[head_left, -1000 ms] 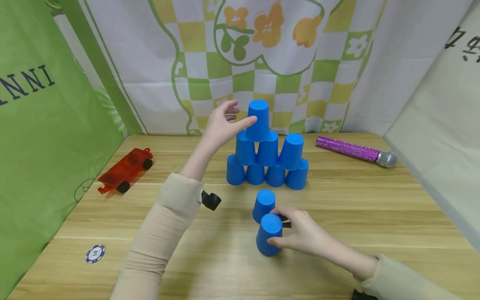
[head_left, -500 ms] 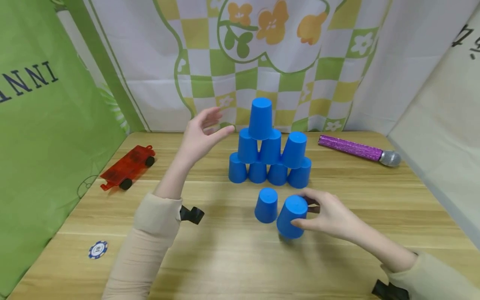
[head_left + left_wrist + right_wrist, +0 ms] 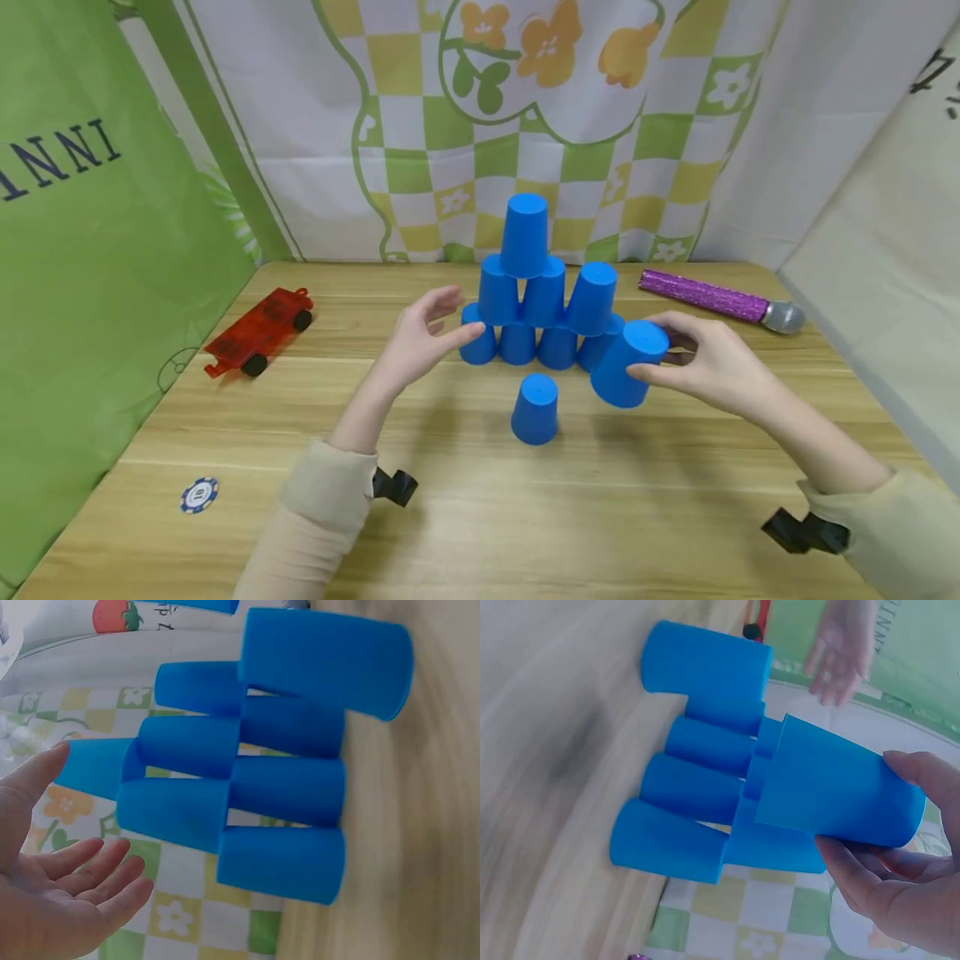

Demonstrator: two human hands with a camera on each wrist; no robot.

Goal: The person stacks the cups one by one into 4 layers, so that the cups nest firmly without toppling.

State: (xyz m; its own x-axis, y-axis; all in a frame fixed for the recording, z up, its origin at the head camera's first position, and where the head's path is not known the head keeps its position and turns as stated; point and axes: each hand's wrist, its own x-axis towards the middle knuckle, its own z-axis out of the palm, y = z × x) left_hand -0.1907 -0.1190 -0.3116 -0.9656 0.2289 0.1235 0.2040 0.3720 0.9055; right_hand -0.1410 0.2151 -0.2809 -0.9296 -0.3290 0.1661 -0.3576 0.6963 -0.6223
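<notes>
My right hand (image 3: 705, 362) pinches an upside-down blue cup (image 3: 628, 364) near its closed end, in front of the stack's right side. The right wrist view shows thumb and fingers on either side of this held cup (image 3: 840, 784). Behind it stands a stack of upside-down blue cups: a bottom row (image 3: 517, 343), a second row of three (image 3: 543, 292), and one top cup (image 3: 525, 236) over the left pair. A single blue cup (image 3: 535, 409) stands on the table before the stack. My left hand (image 3: 423, 337), fingers spread and holding nothing, is at the stack's left side.
On the wooden table (image 3: 480, 517), a red toy car chassis (image 3: 260, 332) lies at the left, with a poker chip (image 3: 198, 495) nearer the front. A purple glittery microphone (image 3: 720, 300) lies at the back right. Patterned cloth (image 3: 420, 167) hangs behind the table.
My right hand has lifted a cup from the front of the table and carried it right and towards the stack. My left hand has left the top cup and come down beside the stack.
</notes>
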